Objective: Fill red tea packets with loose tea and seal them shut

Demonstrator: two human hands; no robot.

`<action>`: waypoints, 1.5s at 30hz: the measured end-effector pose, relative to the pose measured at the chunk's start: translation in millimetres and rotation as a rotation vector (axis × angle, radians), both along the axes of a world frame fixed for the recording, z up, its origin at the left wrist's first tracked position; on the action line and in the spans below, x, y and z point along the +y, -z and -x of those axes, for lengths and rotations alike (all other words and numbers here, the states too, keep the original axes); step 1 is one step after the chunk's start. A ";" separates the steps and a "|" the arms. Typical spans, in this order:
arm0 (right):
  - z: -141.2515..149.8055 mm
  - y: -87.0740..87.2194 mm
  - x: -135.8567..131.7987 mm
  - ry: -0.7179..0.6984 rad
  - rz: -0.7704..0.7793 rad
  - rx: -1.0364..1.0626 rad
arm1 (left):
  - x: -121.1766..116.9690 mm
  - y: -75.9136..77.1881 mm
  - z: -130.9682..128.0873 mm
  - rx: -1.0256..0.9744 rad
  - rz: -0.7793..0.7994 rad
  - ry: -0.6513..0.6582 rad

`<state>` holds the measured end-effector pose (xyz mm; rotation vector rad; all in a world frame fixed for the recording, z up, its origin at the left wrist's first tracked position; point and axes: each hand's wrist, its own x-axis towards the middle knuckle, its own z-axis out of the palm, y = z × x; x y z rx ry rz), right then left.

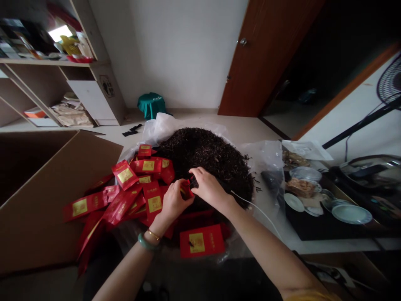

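My left hand (171, 201) and my right hand (207, 187) meet over a small red packet (187, 189), both with fingers closed on it, at the near edge of a big heap of dark loose tea leaves (203, 156). The heap lies on a clear plastic sheet (266, 156). To the left spreads a pile of several red packets with gold labels (138, 184). One more red packet (202, 241) lies flat just below my hands. A green bangle and a thin bracelet circle my left wrist.
An open cardboard box (46, 196) stands at the left. A dark tray with white dishes and bowls (316, 200) sits at the right, a kettle (369, 171) behind it. Shelves (62, 83) rise at the back left, with a brown door (266, 54) and a fan (390, 79) beyond.
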<state>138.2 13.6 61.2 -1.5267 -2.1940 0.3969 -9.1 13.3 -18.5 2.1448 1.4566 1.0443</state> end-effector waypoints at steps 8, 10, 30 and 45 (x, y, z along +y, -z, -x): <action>8.6 -0.5 -7.2 -0.054 -0.084 -0.124 | -0.1 -0.1 -0.4 0.081 -0.043 -0.011; 9.0 -1.7 -7.8 -0.098 -0.093 -0.218 | 0.1 0.1 -0.2 0.083 -0.044 -0.012; 8.4 -3.1 -26.7 -0.070 -0.144 0.040 | 2.6 4.3 1.7 0.069 -0.082 -0.046; 12.1 17.4 -3.7 0.017 0.187 -0.041 | 2.1 4.0 1.0 -0.036 -0.083 0.013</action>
